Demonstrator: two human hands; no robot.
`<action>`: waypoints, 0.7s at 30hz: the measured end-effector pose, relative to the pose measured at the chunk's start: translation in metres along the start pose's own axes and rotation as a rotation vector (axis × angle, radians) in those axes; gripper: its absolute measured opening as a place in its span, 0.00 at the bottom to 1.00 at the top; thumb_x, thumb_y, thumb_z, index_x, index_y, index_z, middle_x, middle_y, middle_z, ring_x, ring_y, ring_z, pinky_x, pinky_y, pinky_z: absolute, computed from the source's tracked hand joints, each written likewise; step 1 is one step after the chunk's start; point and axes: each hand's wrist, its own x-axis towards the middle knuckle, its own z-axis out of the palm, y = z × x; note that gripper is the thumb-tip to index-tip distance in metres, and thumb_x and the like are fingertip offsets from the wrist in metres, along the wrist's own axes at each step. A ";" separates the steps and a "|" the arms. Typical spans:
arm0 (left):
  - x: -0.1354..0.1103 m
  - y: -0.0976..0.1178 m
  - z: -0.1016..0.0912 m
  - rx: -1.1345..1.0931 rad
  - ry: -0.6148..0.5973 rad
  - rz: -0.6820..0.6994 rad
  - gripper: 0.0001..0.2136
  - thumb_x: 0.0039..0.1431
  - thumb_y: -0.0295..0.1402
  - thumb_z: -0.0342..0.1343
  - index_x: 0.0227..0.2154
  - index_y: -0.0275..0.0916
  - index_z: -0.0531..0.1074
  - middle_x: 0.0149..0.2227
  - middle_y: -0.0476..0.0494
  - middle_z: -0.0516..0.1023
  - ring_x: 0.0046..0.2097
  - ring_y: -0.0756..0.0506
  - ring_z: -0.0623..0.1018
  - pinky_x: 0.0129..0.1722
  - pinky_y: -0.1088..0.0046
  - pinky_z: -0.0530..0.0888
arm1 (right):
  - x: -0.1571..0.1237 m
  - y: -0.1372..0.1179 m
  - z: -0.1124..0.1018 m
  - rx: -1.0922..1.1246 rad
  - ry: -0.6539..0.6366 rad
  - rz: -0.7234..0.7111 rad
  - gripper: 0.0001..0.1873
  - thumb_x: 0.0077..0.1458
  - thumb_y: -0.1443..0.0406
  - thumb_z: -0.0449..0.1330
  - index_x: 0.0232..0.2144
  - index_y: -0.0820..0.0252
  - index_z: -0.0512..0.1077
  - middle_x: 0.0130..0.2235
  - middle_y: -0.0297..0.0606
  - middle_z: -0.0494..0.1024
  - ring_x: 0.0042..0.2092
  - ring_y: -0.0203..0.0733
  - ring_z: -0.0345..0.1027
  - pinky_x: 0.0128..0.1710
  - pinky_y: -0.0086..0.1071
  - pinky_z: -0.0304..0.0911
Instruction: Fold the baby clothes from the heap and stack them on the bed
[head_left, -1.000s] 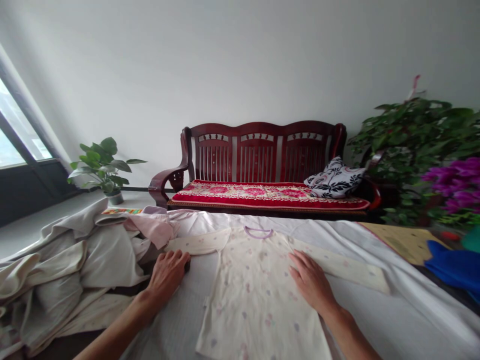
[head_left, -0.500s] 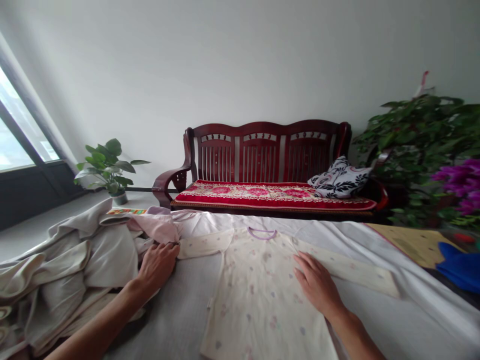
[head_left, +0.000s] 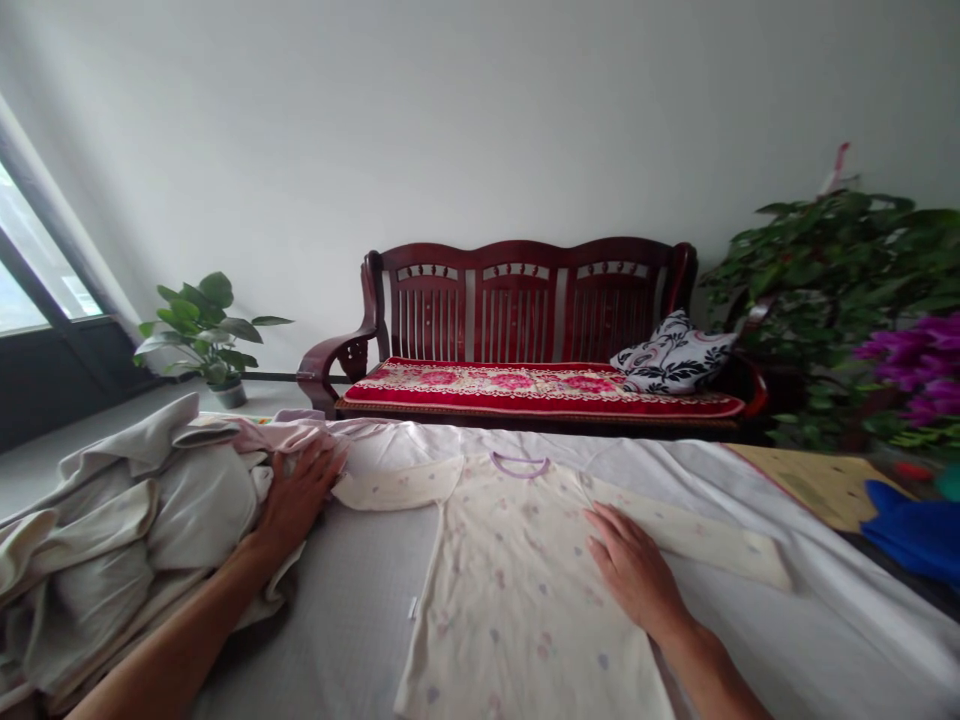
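A cream shirt [head_left: 517, 590] of thin, soft-looking knit lies spread on a rumpled white sheet [head_left: 742, 650], its sleeves stretched out to both sides. Small faded pink and grey motifs dot the fabric, a lilac band [head_left: 519, 472] rims the round neck, and shallow creases ripple down the body. The right hand [head_left: 634, 570] rests on the shirt just below the shoulder, its fingers nearly straight and loosely together, gripping nothing. The left hand [head_left: 304, 490] lies palm down at the edge of a slumped heap of clothes [head_left: 120, 560], beside the shirt's cuff; its fingers are extended and slightly spread over pink cloth [head_left: 259, 435], unclosed. The heap folds into thick, rounded rolls of matte grey and beige. Beyond stands a glossy, dark red wooden settee [head_left: 517, 310] with a slatted back.
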 end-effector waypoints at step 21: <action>0.074 0.224 0.001 -0.433 -0.272 0.243 0.29 0.70 0.44 0.43 0.69 0.34 0.55 0.71 0.33 0.52 0.72 0.34 0.51 0.68 0.51 0.53 | -0.001 -0.004 -0.003 -0.091 -0.020 0.003 0.25 0.66 0.60 0.47 0.61 0.60 0.66 0.60 0.48 0.72 0.61 0.50 0.64 0.61 0.46 0.60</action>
